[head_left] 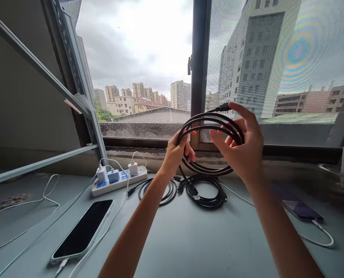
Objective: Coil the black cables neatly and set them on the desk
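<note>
A coiled black cable (pixel 208 119) is held up in front of the window by both hands. My left hand (pixel 181 148) is closed around the left side of the loops. On the right side, my right hand (pixel 243 143) cups the loops, its thumb bent inward and its index finger reaching to a black plug (pixel 224 107) at the top of the coil. From the left side a cable end hangs down to a connector (pixel 192 190). Below lies a second black coil (pixel 209 204) on the table, with a thinner black coil (pixel 172 195) to its left, partly behind my left forearm.
A white power strip (pixel 120 181) with chargers stands against the wall. One phone (pixel 83 229) lies at left, another phone (pixel 302 208) at right, both with white cables attached. A clear cup with a straw (pixel 343 166) stands far right. A metal frame (pixel 87 104) rises at left.
</note>
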Available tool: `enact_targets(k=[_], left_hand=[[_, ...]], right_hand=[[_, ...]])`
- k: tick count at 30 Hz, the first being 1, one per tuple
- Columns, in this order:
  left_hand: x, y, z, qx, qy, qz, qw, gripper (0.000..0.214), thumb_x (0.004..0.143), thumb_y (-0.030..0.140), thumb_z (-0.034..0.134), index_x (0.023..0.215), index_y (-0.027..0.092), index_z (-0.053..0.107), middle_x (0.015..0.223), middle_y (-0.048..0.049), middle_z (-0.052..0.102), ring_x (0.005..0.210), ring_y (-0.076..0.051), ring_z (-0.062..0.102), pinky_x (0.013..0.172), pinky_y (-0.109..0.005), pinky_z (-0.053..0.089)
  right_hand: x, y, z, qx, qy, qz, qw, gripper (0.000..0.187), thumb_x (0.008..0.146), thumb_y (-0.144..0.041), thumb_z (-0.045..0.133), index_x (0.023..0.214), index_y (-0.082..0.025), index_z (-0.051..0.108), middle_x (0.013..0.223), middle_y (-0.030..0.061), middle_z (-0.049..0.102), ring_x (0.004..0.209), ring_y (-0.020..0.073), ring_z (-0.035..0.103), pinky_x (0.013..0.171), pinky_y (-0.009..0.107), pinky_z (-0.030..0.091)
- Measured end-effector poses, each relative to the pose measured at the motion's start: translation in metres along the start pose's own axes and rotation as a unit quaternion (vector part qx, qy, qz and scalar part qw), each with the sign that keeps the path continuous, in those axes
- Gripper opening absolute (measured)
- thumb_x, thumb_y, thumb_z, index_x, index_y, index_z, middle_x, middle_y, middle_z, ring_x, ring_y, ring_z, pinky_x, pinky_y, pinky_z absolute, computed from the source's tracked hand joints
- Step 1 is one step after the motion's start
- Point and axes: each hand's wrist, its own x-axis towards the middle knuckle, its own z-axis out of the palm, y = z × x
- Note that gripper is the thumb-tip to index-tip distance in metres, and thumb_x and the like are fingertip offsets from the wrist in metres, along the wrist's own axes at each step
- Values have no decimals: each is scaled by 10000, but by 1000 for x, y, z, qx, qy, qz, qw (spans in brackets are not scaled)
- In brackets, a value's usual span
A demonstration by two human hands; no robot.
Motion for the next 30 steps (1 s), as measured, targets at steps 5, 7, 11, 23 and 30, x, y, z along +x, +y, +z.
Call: enact_targets(k=[5, 7, 11, 23, 30], left_hand=[[-2, 9, -1, 17, -2, -15, 1000, 321, 800, 493, 590, 874, 183, 556, 456, 96, 360, 318, -58, 417, 327, -186, 243], [-4, 13, 0, 28, 1, -27, 999, 306, 775, 479, 632, 813, 196, 524, 435, 104, 348, 297, -52, 390, 318, -186, 210], [-9, 20, 6, 48, -5, -35, 998, 357, 719, 474, 699, 722, 211, 458, 396, 117, 326, 266, -43, 349, 308, -192, 197], [-9, 25, 16, -13, 101, -78, 992, 511, 807, 578, 537, 495, 188, 432, 311, 83, 216, 256, -30, 191, 301, -239, 102], [-6, 26, 7, -5, 146, -84, 986, 480, 757, 525, 619, 469, 175, 463, 294, 76, 250, 279, -23, 180, 325, -234, 94]], right_hand=[[0, 5, -2, -21, -65, -38, 997, 405, 819, -381, 614, 1221, -338, 584, 999, 34, 573, 559, 87, 479, 434, 223, 432], [1, 11, -2, -19, -82, -16, 996, 374, 866, -383, 554, 1235, -336, 584, 957, 22, 584, 505, 69, 460, 435, 223, 420], [2, 17, -3, -21, -89, 16, 996, 348, 874, -385, 539, 1207, -312, 610, 883, 2, 625, 436, 53, 432, 422, 218, 386], [-2, 7, 2, -22, -38, 2, 999, 169, 875, -346, 541, 947, -256, 665, 772, -1, 631, 580, 107, 543, 465, 218, 411], [0, 12, 1, -61, -34, -34, 997, 154, 828, -300, 608, 955, -239, 670, 900, 18, 600, 694, 114, 570, 538, 233, 456]])
